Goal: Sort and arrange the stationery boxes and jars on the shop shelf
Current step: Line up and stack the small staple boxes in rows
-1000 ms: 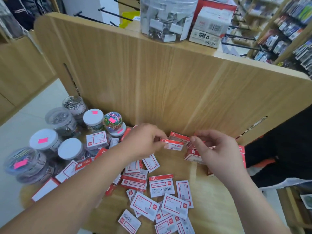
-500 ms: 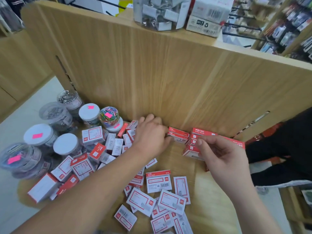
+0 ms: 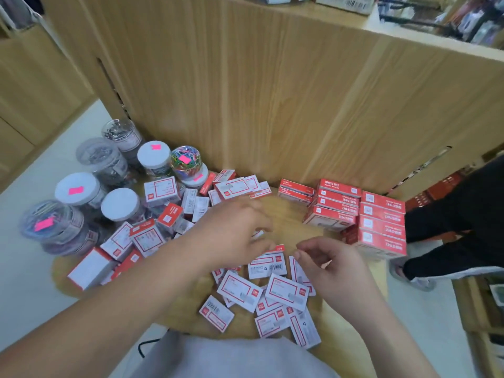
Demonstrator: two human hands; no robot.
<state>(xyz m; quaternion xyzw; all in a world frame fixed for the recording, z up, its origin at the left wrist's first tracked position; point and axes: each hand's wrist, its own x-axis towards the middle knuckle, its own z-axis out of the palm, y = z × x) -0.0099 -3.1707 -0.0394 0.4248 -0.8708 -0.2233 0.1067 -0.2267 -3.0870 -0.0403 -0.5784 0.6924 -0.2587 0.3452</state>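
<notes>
Left hand: the left hand hovers over the middle of the rounded light-wood shelf. Its fingers curl downward and are blurred, so I cannot tell whether they touch or hold anything.
Right hand: the right hand hangs just beside it. Its fingers are loosely curled, thumb near forefinger, with nothing visible between them.
Loose stock: small white-and-red cardboard boxes lie scattered flat near the shelf's front edge, some overlapping. A heap of similar boxes sits at the left.
Arranged stock: red cardboard boxes stand stacked in columns at the right, against the wooden back panel.
Jars: clear plastic jars with white lids crowd the left end, near the rim.
Risk one: the front boxes sit close to the edge, and a sweep of either forearm would likely push them off.
Risk two: the red stack looks loosely squared, and pressing another box against it could topple a column.
Risk three: shifting the left heap outward may nudge the outermost jars over the rim.
</notes>
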